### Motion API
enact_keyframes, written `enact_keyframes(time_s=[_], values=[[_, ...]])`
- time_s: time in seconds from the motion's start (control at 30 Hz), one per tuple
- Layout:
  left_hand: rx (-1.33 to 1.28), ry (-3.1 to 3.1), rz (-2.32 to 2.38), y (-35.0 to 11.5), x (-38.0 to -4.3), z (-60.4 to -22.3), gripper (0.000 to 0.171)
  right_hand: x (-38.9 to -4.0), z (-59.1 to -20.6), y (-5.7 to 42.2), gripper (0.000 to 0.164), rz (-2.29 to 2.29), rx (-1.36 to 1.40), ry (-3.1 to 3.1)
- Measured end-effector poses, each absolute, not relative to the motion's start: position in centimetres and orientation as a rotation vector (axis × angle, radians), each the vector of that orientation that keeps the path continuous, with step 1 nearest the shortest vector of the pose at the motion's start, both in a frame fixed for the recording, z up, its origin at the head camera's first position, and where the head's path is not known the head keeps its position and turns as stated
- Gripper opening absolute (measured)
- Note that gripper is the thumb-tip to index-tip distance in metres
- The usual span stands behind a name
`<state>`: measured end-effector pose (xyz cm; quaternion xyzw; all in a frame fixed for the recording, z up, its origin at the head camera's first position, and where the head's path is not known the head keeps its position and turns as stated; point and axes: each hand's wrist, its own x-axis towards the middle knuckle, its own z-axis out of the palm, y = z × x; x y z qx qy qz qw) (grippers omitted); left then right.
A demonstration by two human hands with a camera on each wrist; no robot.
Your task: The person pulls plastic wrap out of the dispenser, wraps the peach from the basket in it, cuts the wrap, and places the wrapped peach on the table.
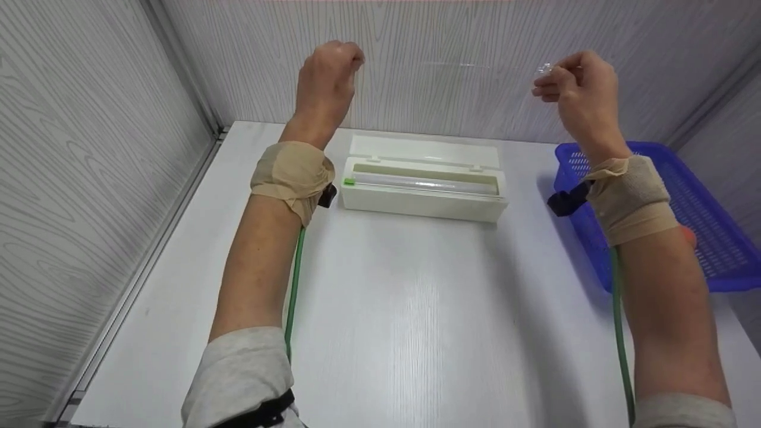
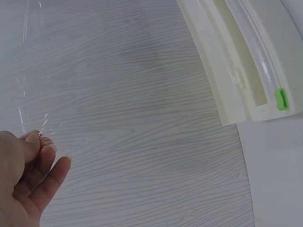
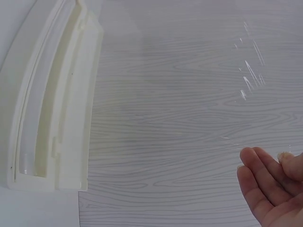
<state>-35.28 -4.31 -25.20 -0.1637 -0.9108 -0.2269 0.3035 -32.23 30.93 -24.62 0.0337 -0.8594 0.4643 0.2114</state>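
Clear cling film (image 3: 250, 75) spans the space between the two hands, beyond and above its dispenser. The left hand (image 1: 328, 74) pinches it between thumb and bent forefinger; the right hand (image 1: 579, 89) nips a crumpled corner at thumb and fingertips, its other fingers loosely extended. Below them, the white film dispenser (image 1: 422, 205) has its lid (image 1: 425, 148) folded back, reaching about to the rear edge of the worktop (image 1: 416, 285). Inside lies a film roll (image 1: 425, 183); a green slider (image 1: 349, 181) sits at its left end. Open surface runs from the dispenser's front between the forearms. Rightward, the right forearm crosses a blue perforated basket (image 1: 740, 255). A wood-grain panel (image 1: 250, 71) stands behind.
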Motion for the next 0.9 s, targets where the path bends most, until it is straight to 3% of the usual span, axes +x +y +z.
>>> enact_keyframes(time_s=[0.9], values=[[-0.442, -2.364, -0.598, -4.3, -35.2, -21.6, 0.028, -30.2, -20.6, 29.6, 0.019, 1.35, 0.067, -2.295]])
